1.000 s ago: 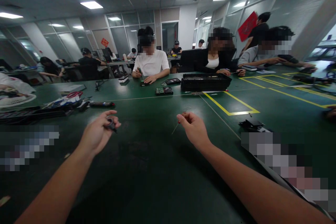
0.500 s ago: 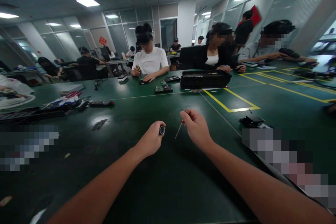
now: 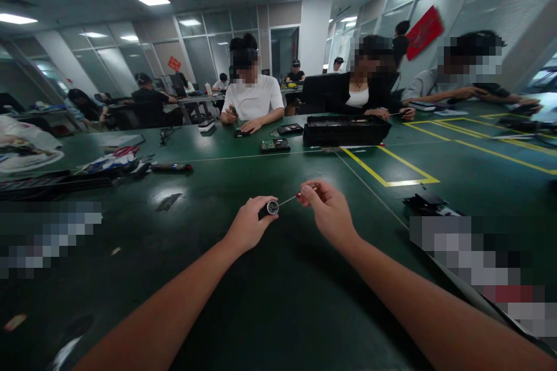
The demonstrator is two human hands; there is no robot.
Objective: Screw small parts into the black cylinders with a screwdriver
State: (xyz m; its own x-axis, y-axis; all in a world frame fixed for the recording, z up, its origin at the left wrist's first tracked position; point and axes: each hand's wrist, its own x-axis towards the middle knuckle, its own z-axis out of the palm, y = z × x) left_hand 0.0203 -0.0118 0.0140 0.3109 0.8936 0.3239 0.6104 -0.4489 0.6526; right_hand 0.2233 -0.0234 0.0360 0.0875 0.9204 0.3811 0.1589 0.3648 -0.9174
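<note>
My left hand (image 3: pixel 249 225) is closed around a small dark cylindrical part with a silver rim (image 3: pixel 272 207), its round face turned towards me. Between the fingers of my right hand (image 3: pixel 334 214) is a thin screwdriver (image 3: pixel 288 201) with a red section at the handle. The shaft points left, and its tip meets the face of the round part. Whether the tip sits inside it or only touches the front, I cannot tell. Both hands are over the green table (image 3: pixel 261 313).
A black rectangular housing (image 3: pixel 347 131) and a circuit board part (image 3: pixel 275 145) lie farther back. To the left are a dark pen-like tool (image 3: pixel 172 168) and red-handled scissors (image 3: pixel 126 151). Dark parts (image 3: pixel 429 204) lie at right. People sit across the table, one in a white shirt (image 3: pixel 252 98).
The screwdriver has swung from pointing down, apart from the round part, to pointing left with its tip at the part's face. The round part now shows more of its face.
</note>
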